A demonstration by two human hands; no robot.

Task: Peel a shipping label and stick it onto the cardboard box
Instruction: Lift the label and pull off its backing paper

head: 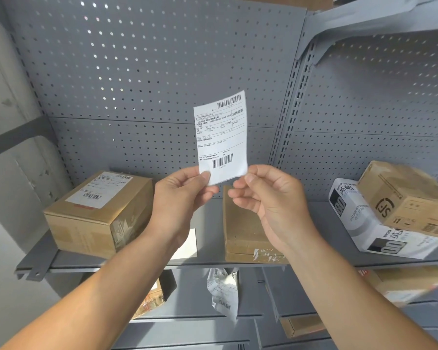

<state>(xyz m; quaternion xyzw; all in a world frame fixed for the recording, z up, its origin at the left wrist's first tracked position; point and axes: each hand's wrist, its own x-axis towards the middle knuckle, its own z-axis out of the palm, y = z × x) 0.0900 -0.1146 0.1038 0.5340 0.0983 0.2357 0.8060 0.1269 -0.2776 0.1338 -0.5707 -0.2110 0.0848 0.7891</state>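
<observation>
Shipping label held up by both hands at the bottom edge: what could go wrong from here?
1. The shipping label is pinched only at its bottom corners by the left hand and right hand; once peeled, it could curl and stick to itself.
2. The bare box below is partly hidden by the hands, so placement may go crooked.
3. The left box already carries a label; avoid mislabelling it.

Upright printed shipping label (221, 137), unlabelled cardboard box (243, 228) behind.

Grey pegboard back panel (142, 79), grey metal shelf (208, 223).
</observation>
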